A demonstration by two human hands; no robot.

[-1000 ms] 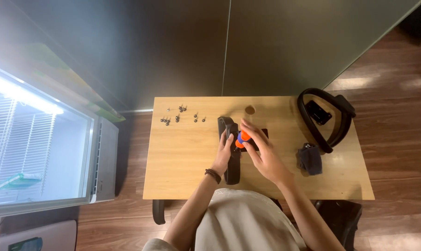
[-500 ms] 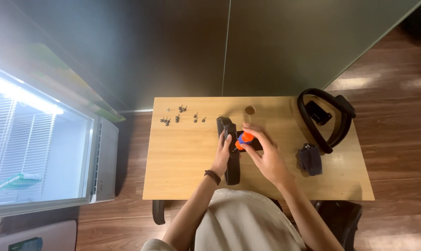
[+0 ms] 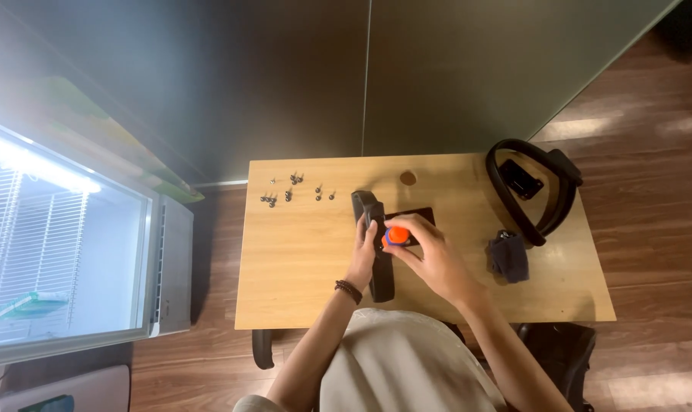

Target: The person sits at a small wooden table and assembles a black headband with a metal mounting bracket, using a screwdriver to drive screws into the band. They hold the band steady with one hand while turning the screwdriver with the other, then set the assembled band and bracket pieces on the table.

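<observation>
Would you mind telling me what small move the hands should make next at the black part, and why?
Probably keep the left hand pressed on the long black part and turn the orange-handled tool in the right hand. The tool's tip appears to sit on the part, though the contact is hidden, and loose screws lie set aside on the table.

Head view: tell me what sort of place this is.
Probably an office or small workroom: a wooden table on wood flooring against a dark partition wall. Small screws lie loose on the table, and both hands work on a long black device.
</observation>
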